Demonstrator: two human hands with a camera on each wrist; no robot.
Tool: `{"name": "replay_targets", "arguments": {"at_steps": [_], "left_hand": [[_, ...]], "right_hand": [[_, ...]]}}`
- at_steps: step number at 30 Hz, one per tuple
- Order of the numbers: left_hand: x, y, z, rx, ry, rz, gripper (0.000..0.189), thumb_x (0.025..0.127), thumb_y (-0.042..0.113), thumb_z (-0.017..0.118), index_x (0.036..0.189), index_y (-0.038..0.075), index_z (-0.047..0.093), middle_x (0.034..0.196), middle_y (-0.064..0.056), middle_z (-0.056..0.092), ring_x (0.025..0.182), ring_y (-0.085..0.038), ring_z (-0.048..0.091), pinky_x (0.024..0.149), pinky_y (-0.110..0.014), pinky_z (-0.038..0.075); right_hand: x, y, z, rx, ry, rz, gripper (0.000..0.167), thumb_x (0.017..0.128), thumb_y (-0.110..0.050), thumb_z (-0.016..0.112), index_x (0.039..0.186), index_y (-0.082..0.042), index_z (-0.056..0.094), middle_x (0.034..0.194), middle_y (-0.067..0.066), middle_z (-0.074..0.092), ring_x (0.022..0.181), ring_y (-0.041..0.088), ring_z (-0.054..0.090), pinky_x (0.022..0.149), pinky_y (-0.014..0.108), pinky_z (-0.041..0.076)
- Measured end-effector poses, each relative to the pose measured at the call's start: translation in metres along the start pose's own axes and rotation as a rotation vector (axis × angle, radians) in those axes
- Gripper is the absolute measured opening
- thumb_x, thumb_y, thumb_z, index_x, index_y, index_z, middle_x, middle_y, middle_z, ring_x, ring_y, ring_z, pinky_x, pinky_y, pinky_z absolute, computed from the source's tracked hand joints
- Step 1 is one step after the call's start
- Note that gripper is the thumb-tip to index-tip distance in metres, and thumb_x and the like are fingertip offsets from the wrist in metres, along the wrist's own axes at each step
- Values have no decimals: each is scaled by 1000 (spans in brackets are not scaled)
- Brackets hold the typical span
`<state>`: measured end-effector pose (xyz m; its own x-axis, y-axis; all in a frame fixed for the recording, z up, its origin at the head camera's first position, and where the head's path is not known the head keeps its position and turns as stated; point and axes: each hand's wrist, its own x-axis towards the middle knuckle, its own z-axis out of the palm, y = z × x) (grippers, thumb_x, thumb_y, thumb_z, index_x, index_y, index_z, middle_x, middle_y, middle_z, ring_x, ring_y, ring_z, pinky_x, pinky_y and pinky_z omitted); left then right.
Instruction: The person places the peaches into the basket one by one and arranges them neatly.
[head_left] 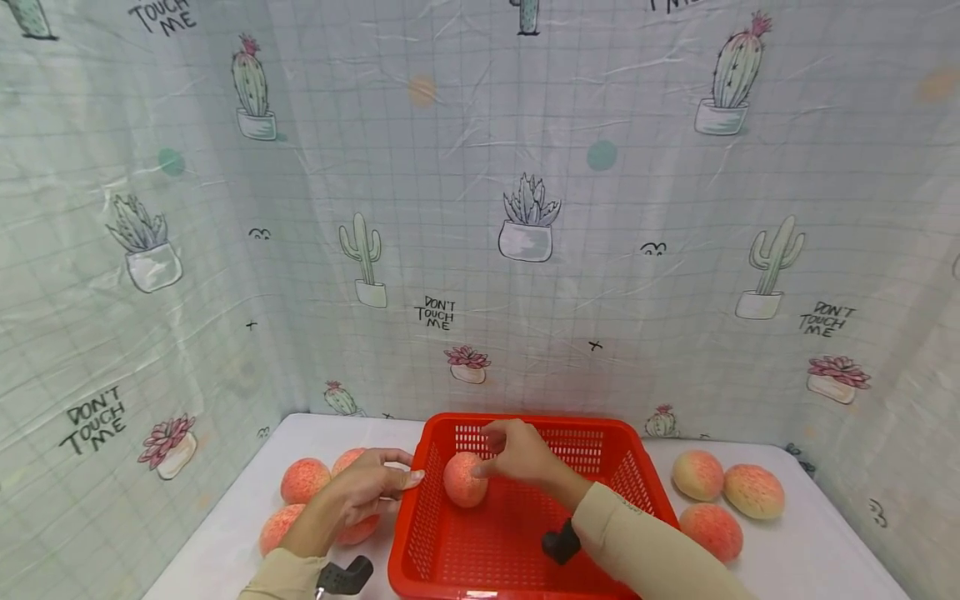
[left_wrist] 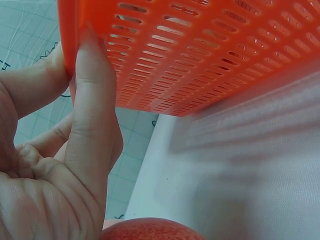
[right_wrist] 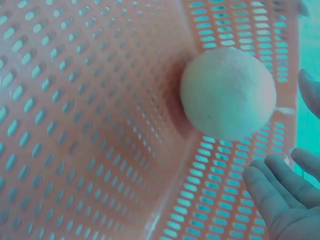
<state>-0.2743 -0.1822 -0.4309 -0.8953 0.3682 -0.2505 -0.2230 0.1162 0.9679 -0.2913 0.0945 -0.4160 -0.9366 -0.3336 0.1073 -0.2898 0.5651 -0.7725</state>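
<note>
A red plastic basket (head_left: pixel 517 542) with slotted walls stands at the middle of the table. My left hand (head_left: pixel 367 487) pinches its left rim between thumb and fingers, seen closely in the left wrist view, where the basket wall (left_wrist: pixel 165 55) fills the top. One peach (head_left: pixel 463 482) lies inside the basket near the left wall. Over the basket, my right hand (head_left: pixel 521 454) reaches beside that peach. In the right wrist view the hand (right_wrist: pixel 285 200) has its fingers extended, with a gap between them and the peach (right_wrist: pixel 227 95).
Several peaches (head_left: pixel 305 480) lie on the white table (head_left: pixel 375 429) left of the basket, around my left forearm. Right of the basket are a yellowish peach (head_left: pixel 697 475), another peach (head_left: pixel 753 490) and a redder peach (head_left: pixel 711 532). A cactus-print curtain (head_left: pixel 480 250) surrounds the table.
</note>
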Motion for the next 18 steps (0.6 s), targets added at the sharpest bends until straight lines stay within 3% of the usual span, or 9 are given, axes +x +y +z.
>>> {"name": "replay_targets", "arguments": {"at_steps": [6, 13, 18], "left_hand": [[-2, 0, -1, 11, 20, -12, 39, 95, 18, 77, 123, -4, 59, 95, -7, 77, 79, -14, 73, 73, -30, 65], [0, 1, -1, 4, 2, -1, 41, 97, 18, 75, 125, -5, 57, 96, -7, 77, 80, -14, 73, 74, -31, 65], [1, -1, -2, 12, 0, -3, 38, 97, 18, 74, 124, -5, 58, 95, -7, 77, 80, -14, 73, 73, -31, 64]], "right_hand": [[-9, 0, -24, 77, 28, 29, 58, 78, -17, 92, 128, 2, 69, 121, 20, 72, 110, 35, 69, 95, 49, 59], [-26, -2, -61, 132, 79, 73, 55, 79, -16, 91, 128, 0, 70, 115, 18, 74, 100, 22, 71, 91, 43, 61], [-39, 5, -78, 160, 93, 64, 55, 81, -16, 89, 130, 1, 68, 118, 20, 73, 101, 22, 71, 91, 42, 61]]}}
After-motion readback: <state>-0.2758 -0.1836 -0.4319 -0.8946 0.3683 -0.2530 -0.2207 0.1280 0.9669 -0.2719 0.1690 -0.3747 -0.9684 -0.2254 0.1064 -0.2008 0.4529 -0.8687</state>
